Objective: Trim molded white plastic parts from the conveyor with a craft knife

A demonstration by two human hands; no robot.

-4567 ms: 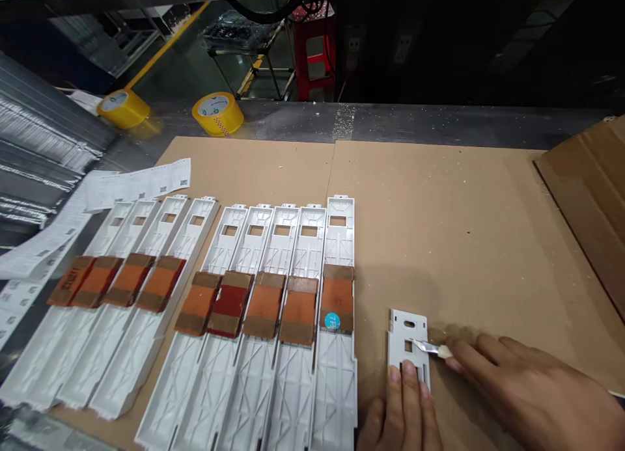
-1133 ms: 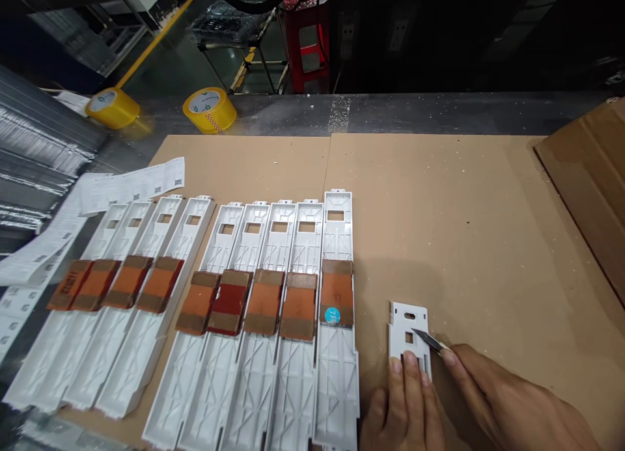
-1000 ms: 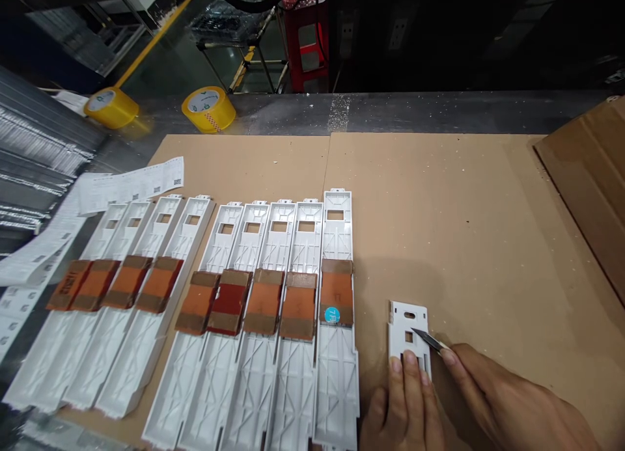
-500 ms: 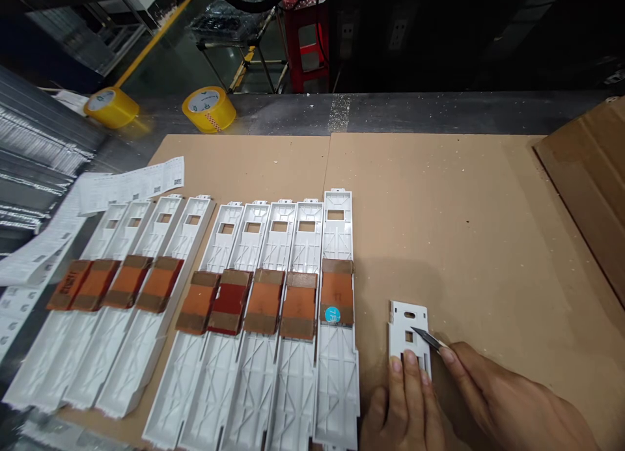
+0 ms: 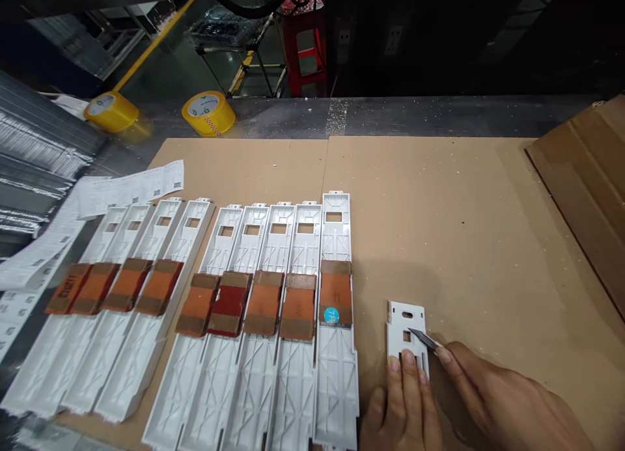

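The white plate lies flat on the brown board. The left hand is flattened over its near part, fingers resting on top rather than gripping. The right hand pinches a knife, its tip at the edge of the square opening. The plate appears to be plastic: probably light, stiff and slippery. Hold it by its side edges (away from the blade). To the left, white trays bearing orange blocks limit room; a carton stands well apart, far right.
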